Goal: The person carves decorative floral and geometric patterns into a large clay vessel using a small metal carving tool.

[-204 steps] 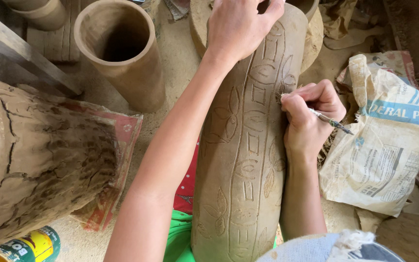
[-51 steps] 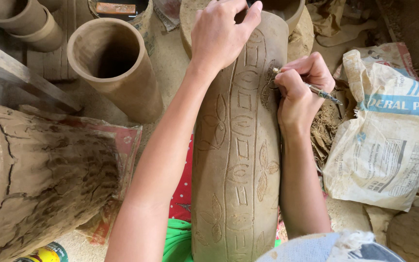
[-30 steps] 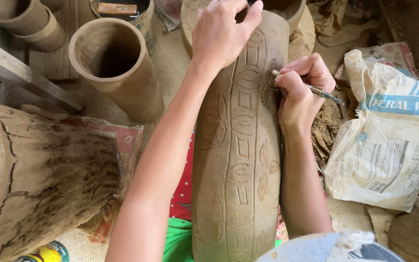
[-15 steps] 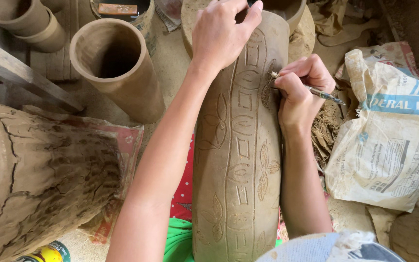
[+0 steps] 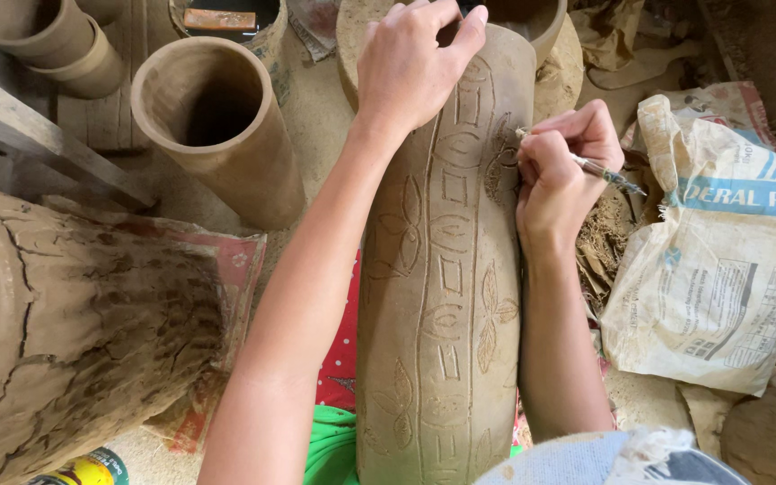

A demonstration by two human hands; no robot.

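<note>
Dusty workshop floor (image 5: 316,117), clay pots around. Tall clay cylinder (image 5: 446,296) lies lengthwise, away from body, carved with leaves and squares. Left hand (image 5: 410,67) splayed over far rim. Right hand (image 5: 563,171) at cylinder's right flank, fingers (image 5: 545,148) pinched on thin carving tool (image 5: 604,171), tip touching clay. Paper sack (image 5: 716,269) right.

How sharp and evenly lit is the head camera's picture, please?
Head view: soft, even daylight with no glare; the carved clay cylinder, left hand and right hand with its thin tool are sharp; the cracked pot's mouth falls into dark shadow.
</note>
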